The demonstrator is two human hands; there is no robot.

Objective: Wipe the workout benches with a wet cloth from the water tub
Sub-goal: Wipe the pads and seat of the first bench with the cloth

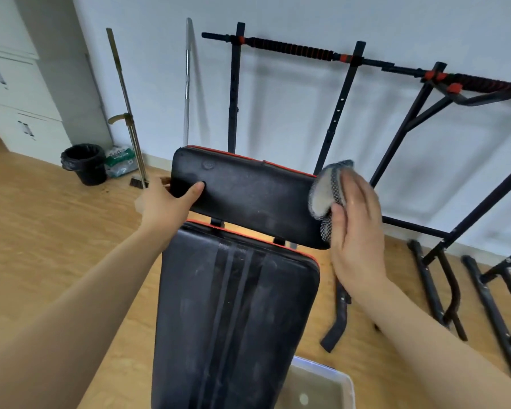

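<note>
a person's right hand [357, 231] presses a grey knitted cloth [326, 190] against the right end of the upper pad [248, 196] of a workout bench [219, 364], fingers close together over the fabric and thumb pinching it from beneath. the left hand [165, 205] clamps the pad's left end, thumb on the face, fingers wrapped behind. the cloth is soft and limp and folds over itself. it is likely light even when wet and easy to bunch in 1 palm, and a broad flat hold should spread it best over the vinyl. the pad looks firm and sits on brackets, so bracing its far end seems wise. the 2 pads are black with an orange-red edge seam. both carry a dull grey film, and darker streaks run down the long lower pad [236, 314]. the water tub [322, 385], pale plastic holding cloudy water, sits on the wood floor [56, 231] just beside the bench's right side.
</note>
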